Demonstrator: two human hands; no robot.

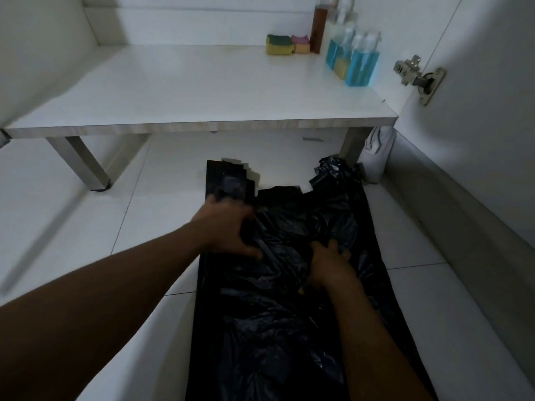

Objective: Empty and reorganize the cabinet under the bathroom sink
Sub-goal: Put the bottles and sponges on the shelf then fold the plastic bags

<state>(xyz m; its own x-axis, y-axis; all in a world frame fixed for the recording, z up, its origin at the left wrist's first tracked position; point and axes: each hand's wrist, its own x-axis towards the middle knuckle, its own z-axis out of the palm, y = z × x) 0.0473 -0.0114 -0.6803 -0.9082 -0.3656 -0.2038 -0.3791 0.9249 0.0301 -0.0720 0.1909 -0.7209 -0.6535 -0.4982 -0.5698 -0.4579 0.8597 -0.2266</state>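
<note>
A large black plastic bag [275,314] lies flat on the white tiled floor in front of the open cabinet. My left hand [228,227] lies on the bag's upper left part, fingers spread and slightly blurred. My right hand [330,264] grips a fold of the bag near its middle, fingers curled into the plastic. On the white cabinet shelf [188,91] stand two sponges [286,44], a tall brown bottle [320,27] and several clear bottles of blue liquid [356,59] at the back right.
The open cabinet door with a metal hinge [419,76] stands at the right. A white bundle [376,157] sits on the floor beside the shelf's right leg. A grey baseboard [463,215] runs along the right wall. The left cabinet leg [84,163] stands on the tiles.
</note>
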